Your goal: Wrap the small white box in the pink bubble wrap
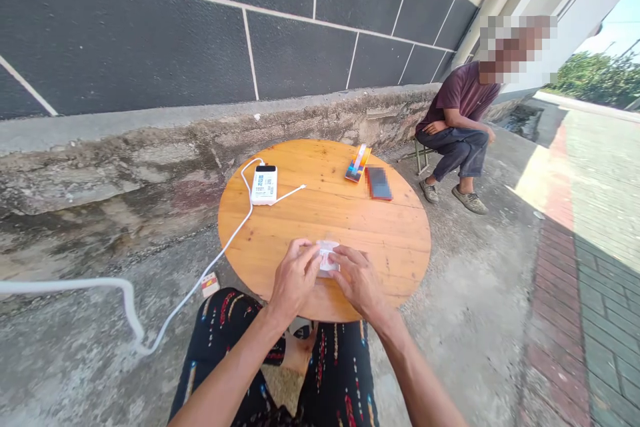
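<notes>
Near the front edge of the round wooden table (320,213), a small whitish, see-through packet (328,255) with red print lies between my two hands. My left hand (296,273) has its curled fingers on the packet's left side. From the other side, the fingers of my right hand (357,275) bend over the packet's right edge. The packet seems to rest on the tabletop or just above it. What is inside it is too small to make out.
On the table are a white power bank (265,188) with a white cable (235,233), an orange-and-blue box (358,163) and a dark phone (379,183). A small box (210,285) lies on the ground. A seated person (463,123) is at the right, by the wall.
</notes>
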`<state>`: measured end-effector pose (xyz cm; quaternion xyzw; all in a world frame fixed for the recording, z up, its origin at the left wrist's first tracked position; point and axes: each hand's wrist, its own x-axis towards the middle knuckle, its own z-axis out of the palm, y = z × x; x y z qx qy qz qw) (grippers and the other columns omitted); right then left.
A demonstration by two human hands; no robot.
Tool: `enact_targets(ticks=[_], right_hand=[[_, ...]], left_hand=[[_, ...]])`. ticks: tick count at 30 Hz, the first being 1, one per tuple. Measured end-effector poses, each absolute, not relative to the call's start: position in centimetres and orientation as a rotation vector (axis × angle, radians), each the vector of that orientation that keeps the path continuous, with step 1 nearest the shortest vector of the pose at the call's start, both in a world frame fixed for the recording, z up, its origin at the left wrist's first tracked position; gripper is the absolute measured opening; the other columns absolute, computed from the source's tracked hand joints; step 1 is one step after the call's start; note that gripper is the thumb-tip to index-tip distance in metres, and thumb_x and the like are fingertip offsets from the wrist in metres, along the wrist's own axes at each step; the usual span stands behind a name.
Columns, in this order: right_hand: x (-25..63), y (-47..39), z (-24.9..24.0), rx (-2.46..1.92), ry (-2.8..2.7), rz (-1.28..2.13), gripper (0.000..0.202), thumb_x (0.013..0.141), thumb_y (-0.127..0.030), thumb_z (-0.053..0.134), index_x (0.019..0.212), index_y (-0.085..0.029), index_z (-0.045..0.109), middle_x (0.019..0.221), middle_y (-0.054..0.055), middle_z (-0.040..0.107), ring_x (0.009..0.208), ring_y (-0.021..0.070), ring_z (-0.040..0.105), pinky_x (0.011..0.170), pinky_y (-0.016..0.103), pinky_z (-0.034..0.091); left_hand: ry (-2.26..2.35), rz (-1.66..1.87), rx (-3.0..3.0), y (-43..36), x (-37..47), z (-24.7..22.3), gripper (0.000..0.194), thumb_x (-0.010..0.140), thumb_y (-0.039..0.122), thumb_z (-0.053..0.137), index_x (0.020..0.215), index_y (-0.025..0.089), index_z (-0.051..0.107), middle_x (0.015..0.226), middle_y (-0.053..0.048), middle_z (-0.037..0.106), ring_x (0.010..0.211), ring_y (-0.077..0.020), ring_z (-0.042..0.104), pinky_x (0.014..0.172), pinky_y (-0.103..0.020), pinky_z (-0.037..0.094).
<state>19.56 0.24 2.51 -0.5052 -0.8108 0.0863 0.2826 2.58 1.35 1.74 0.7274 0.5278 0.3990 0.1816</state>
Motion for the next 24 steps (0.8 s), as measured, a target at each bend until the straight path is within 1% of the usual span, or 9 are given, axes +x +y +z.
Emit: enact_targets(ticks=[3, 8, 10, 12, 15, 17, 19, 21, 24], right_hand=[[19.5, 0.1, 2.8, -1.361, -2.149, 0.292, 0.026, 0.081, -0.017, 0.061, 0.108, -0.02, 0.063, 0.118, 0.01, 0.061, 0.106, 0.0248, 0.057, 0.09, 0.042, 0.042], [20.7, 1.0, 3.3, -1.285, -2.102, 0.496, 0.027, 0.083, -0.024, 0.059, 0.109, -0.022, 0.062, 0.115, 0.007, 0.063, 0.109, 0.0223, 0.056, 0.093, 0.039, 0.041], [21.5, 2.1, 3.1, -1.355, -1.984, 0.575, 0.024, 0.085, -0.026, 0.054, 0.108, -0.021, 0.062, 0.112, 0.007, 0.065, 0.102, 0.0205, 0.059, 0.088, 0.035, 0.044], [22.2, 3.5, 2.8, -1.517, -1.869, 0.62, 0.024, 0.086, -0.026, 0.048, 0.103, -0.02, 0.064, 0.105, 0.007, 0.067, 0.093, 0.0189, 0.062, 0.08, 0.031, 0.046], [22.4, 5.7, 2.6, -1.673, -1.881, 0.674, 0.024, 0.085, -0.024, 0.045, 0.086, -0.019, 0.069, 0.087, 0.004, 0.07, 0.078, 0.0172, 0.062, 0.069, 0.026, 0.044], [22.1, 7.0, 2.6, -1.688, -1.941, 0.714, 0.022, 0.081, -0.023, 0.049, 0.071, -0.018, 0.068, 0.072, 0.003, 0.068, 0.065, 0.0151, 0.059, 0.06, 0.024, 0.04], [21.6, 8.0, 2.7, -1.704, -1.972, 0.761, 0.02, 0.076, -0.022, 0.054, 0.061, -0.017, 0.066, 0.061, 0.001, 0.064, 0.055, 0.0129, 0.053, 0.053, 0.023, 0.035], [21.1, 8.6, 2.8, -1.72, -1.988, 0.816, 0.017, 0.072, -0.023, 0.059, 0.058, -0.017, 0.066, 0.056, 0.001, 0.061, 0.051, 0.0118, 0.05, 0.049, 0.022, 0.031], [20.7, 9.0, 2.5, -1.711, -1.99, 0.882, 0.011, 0.068, -0.023, 0.064, 0.06, -0.016, 0.066, 0.055, 0.0, 0.06, 0.051, 0.0112, 0.049, 0.048, 0.021, 0.03]], left_hand=[[1.406, 1.173, 2.131, 0.3, 3.0, 1.2, 0.023, 0.09, 0.024, 0.048, 0.106, 0.025, 0.064, 0.111, -0.005, 0.056, 0.089, -0.014, 0.061, 0.08, -0.027, 0.05], [1.357, 1.253, 2.132, 0.3, 3.4, 0.1, 0.02, 0.087, 0.021, 0.053, 0.103, 0.023, 0.065, 0.107, -0.006, 0.057, 0.1, -0.0178, 0.059, 0.085, -0.029, 0.052], [1.36, 1.242, 2.115, 0.4, 3.4, -0.1, 0.019, 0.087, 0.021, 0.052, 0.101, 0.023, 0.065, 0.107, -0.006, 0.057, 0.098, -0.0173, 0.06, 0.084, -0.029, 0.052], [1.361, 1.235, 2.096, 0.4, 3.4, -0.2, 0.019, 0.088, 0.022, 0.052, 0.101, 0.023, 0.065, 0.107, -0.006, 0.056, 0.095, -0.0164, 0.061, 0.082, -0.028, 0.053], [1.375, 1.228, 2.088, 0.3, 3.5, 0.0, 0.018, 0.088, 0.022, 0.052, 0.099, 0.024, 0.065, 0.105, -0.006, 0.056, 0.094, -0.0165, 0.061, 0.083, -0.029, 0.053], [1.385, 1.228, 2.092, 0.2, 3.5, 0.1, 0.017, 0.087, 0.021, 0.052, 0.098, 0.023, 0.066, 0.104, -0.006, 0.057, 0.095, -0.0171, 0.061, 0.083, -0.029, 0.052], [1.396, 1.228, 2.088, 0.2, 3.5, 0.2, 0.017, 0.087, 0.021, 0.053, 0.097, 0.024, 0.066, 0.104, -0.006, 0.057, 0.096, -0.0174, 0.061, 0.082, -0.029, 0.052], [1.409, 1.226, 2.081, 0.2, 3.6, 0.2, 0.017, 0.086, 0.021, 0.053, 0.097, 0.024, 0.066, 0.105, -0.006, 0.057, 0.095, -0.0174, 0.061, 0.081, -0.028, 0.052], [1.42, 1.228, 2.072, 0.2, 3.6, 0.3, 0.017, 0.086, 0.021, 0.053, 0.096, 0.024, 0.066, 0.104, -0.005, 0.058, 0.094, -0.0174, 0.062, 0.081, -0.028, 0.053]])
